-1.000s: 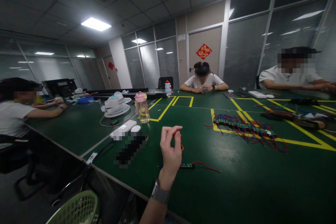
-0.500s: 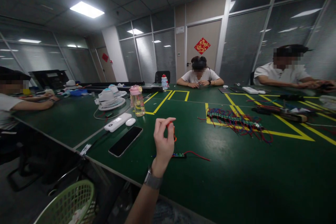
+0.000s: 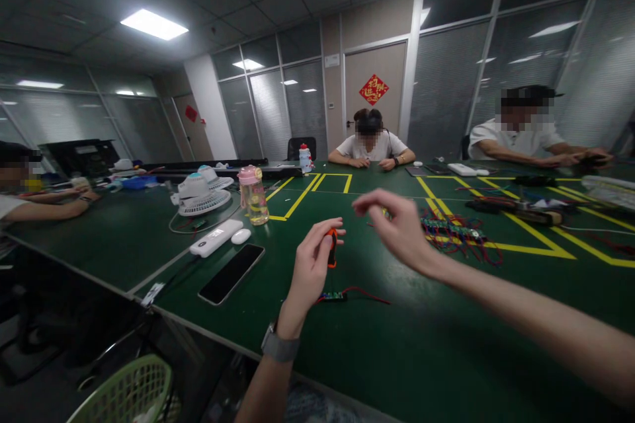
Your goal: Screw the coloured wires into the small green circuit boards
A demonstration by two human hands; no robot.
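Observation:
My left hand (image 3: 308, 259), a watch on its wrist, is closed on a small orange-and-black object (image 3: 333, 250) between thumb and fingers. What kind of object it is, I cannot make out. Just below it on the green table (image 3: 446, 344) lies a small circuit board (image 3: 335, 296) with a red wire trailing right. My right hand (image 3: 401, 231) is in the air to the right, bent towards the left hand. Its fingers are curved and apart from the thumb, with nothing visible in them. Behind it, partly covered, is a row of circuit boards (image 3: 454, 231) with red and blue wires.
To the left are a phone (image 3: 231, 273), a white power bank (image 3: 217, 238), a white earphone case (image 3: 241, 236), a pink bottle (image 3: 255, 195) and white fans (image 3: 203, 192). Tools (image 3: 516, 208) lie at the right. A green basket (image 3: 124, 390) stands below the edge. Several people sit around.
My right hand has come into view from the right. My left hand has turned slightly, showing more of the orange-and-black object. The view has shifted a little.

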